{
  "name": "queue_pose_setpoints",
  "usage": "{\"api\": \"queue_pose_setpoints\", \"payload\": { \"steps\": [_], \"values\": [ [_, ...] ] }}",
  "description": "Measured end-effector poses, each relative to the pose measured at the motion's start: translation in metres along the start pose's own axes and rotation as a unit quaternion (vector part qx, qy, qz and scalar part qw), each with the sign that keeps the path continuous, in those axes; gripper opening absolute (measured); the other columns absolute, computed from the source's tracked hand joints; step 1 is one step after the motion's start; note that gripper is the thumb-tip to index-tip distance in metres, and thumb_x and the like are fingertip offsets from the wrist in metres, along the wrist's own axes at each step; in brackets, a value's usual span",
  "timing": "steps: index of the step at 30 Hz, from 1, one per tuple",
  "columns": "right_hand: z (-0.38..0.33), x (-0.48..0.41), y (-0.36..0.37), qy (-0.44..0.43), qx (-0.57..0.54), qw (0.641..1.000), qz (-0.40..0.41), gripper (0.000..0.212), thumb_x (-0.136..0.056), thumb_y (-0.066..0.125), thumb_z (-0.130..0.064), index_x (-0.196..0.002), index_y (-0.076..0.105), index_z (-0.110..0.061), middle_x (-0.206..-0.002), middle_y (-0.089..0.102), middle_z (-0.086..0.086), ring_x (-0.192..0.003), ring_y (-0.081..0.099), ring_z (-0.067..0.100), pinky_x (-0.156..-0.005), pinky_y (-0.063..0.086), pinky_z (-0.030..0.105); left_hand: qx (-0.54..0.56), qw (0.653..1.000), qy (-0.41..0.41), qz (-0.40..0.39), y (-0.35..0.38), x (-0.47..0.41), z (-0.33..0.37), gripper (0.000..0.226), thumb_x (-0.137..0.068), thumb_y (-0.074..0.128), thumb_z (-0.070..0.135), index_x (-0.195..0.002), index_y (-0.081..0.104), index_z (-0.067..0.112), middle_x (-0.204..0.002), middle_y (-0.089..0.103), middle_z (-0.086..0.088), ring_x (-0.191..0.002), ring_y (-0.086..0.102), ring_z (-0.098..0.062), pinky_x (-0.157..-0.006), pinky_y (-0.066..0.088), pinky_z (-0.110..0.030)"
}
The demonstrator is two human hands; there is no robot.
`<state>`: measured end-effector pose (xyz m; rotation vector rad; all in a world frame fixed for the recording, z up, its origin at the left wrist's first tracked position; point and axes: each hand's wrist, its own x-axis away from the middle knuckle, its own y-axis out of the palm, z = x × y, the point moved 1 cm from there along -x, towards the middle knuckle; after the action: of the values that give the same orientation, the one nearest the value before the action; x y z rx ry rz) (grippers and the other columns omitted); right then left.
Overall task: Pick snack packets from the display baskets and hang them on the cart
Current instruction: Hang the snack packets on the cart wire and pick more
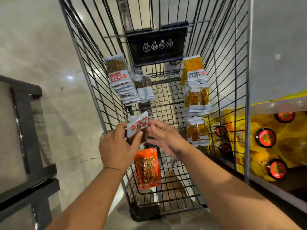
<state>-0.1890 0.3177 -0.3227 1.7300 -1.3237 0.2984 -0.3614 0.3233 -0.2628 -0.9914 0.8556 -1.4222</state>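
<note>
My left hand [117,146] grips a white and brown snack packet [137,126] with red lettering, held against the left wire wall of the black cart [93,67]. My right hand [163,137] is beside the packet with fingers straight, its fingertips touching the packet's right edge. Higher on the left wall hang bunches of the same white packets [122,83]. Yellow and white packets [196,87] hang in bunches on the right wall. An orange packet [147,168] hangs low on the left wall, below my hands.
A shelf at the right holds yellow bottles with red and black caps [265,138]. A black metal frame [26,130] stands at the left on the polished floor. The cart's folded black child seat flap [157,45] is at the far end.
</note>
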Motion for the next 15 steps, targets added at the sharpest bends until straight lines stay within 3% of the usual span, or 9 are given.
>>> {"api": "queue_pose_setpoints", "payload": {
  "steps": [3, 7, 9, 12, 13, 15],
  "values": [
    [-0.004, -0.006, 0.001, 0.012, -0.039, 0.998, -0.042, 0.058, -0.092, 0.066, -0.025, -0.144, 0.049, -0.007, -0.141, 0.058, 0.019, -0.133, 0.055, 0.034, -0.114, 0.039, 0.056, 0.007, 1.0, 0.002, -0.006, 0.0, -0.002, 0.0, 0.06, -0.085, 0.052, 0.06, -0.111, 0.068, 0.009, -0.081, 0.075, -0.007, -0.07, 0.071, -0.031, -0.073, 0.054, -0.042],
    [0.001, -0.01, -0.007, 0.048, -0.057, 0.995, -0.059, 0.056, -0.092, 0.067, -0.013, -0.143, 0.048, -0.001, -0.142, 0.056, 0.022, -0.132, 0.055, 0.037, -0.11, 0.044, 0.058, 0.059, 0.998, -0.034, -0.013, 0.002, 0.002, -0.001, 0.069, -0.089, 0.061, 0.056, -0.144, 0.05, 0.017, -0.123, 0.072, -0.004, -0.108, 0.068, -0.028, -0.095, 0.048, -0.042],
    [0.004, -0.013, -0.017, 0.065, -0.046, 0.997, -0.018, 0.042, -0.098, 0.059, -0.011, -0.139, 0.053, -0.001, -0.134, 0.063, 0.02, -0.124, 0.061, 0.034, -0.103, 0.051, 0.052, 0.087, 0.996, -0.027, 0.006, 0.003, 0.003, -0.003, 0.069, -0.093, 0.061, 0.047, -0.153, 0.037, 0.022, -0.142, 0.06, -0.003, -0.124, 0.057, -0.023, -0.103, 0.04, -0.039],
    [0.006, -0.023, -0.042, 0.087, -0.043, 0.993, 0.068, 0.038, -0.1, 0.057, -0.02, -0.131, 0.058, 0.0, -0.129, 0.065, 0.023, -0.123, 0.059, 0.042, -0.109, 0.043, 0.059, 0.103, 0.992, 0.006, 0.076, 0.006, 0.004, -0.008, 0.055, -0.093, 0.051, 0.029, -0.145, 0.036, 0.02, -0.162, 0.031, 0.001, -0.143, 0.039, -0.026, -0.115, 0.032, -0.051],
    [0.005, -0.03, -0.052, 0.089, -0.032, 0.989, 0.113, 0.037, -0.1, 0.056, -0.023, -0.13, 0.059, -0.001, -0.126, 0.067, 0.022, -0.12, 0.06, 0.04, -0.108, 0.043, 0.059, 0.122, 0.986, -0.003, 0.11, 0.008, 0.005, -0.009, 0.049, -0.091, 0.051, 0.026, -0.138, 0.038, 0.02, -0.163, 0.025, 0.001, -0.145, 0.034, -0.031, -0.118, 0.029, -0.052],
    [-0.001, -0.044, -0.069, 0.093, 0.002, 0.977, 0.19, 0.038, -0.102, 0.052, -0.028, -0.131, 0.058, -0.004, -0.122, 0.07, 0.021, -0.116, 0.064, 0.038, -0.105, 0.046, 0.059, 0.189, 0.965, -0.072, 0.167, 0.008, 0.005, -0.012, 0.05, -0.089, 0.055, 0.021, -0.135, 0.037, 0.021, -0.16, 0.021, -0.002, -0.148, 0.027, -0.036, -0.122, 0.025, -0.041]
  ]
}}
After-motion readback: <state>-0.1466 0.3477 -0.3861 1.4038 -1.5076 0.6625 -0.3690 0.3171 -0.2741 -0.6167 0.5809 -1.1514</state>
